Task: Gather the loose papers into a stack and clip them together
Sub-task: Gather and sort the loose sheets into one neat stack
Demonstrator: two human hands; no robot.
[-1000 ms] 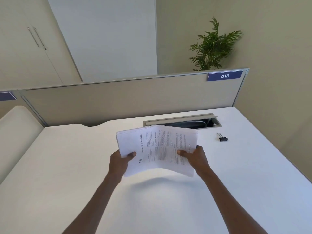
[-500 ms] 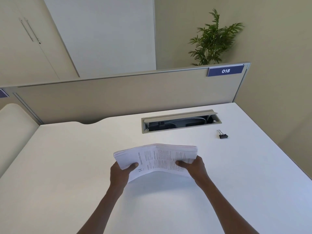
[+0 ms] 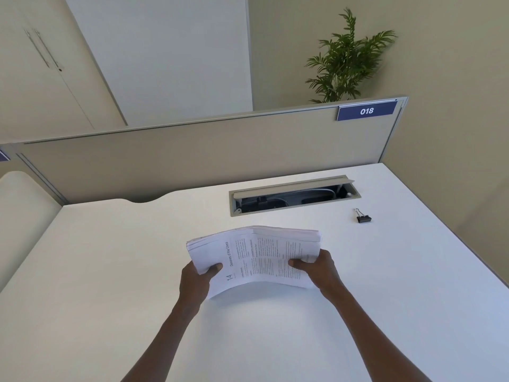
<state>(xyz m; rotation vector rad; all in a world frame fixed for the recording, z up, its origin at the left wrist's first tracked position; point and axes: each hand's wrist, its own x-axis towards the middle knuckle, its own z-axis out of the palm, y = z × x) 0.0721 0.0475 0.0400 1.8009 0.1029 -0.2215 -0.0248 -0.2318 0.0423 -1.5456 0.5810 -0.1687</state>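
Nearest the camera, the left hand and the right hand hold a thick sheaf of white printed papers between them, one at each short end, thumbs curled over the top sheet and the remaining fingers hidden beneath. The sheaf's long axis runs left to right and it bows upward in the middle, carried above the white worktop rather than resting on it. Its far edge looks fanned, the sheets not yet flush.

Beyond and to the right lies the small black binder clip, alone on the worktop, well apart from the papers. It sits on the right hand's side, so that hand is the nearer one for fetching it while the left keeps the sheaf. Open surface lies all around for tapping the edges square.

Farther back is the grey recessed cable tray, its lid raised, then the beige partition.
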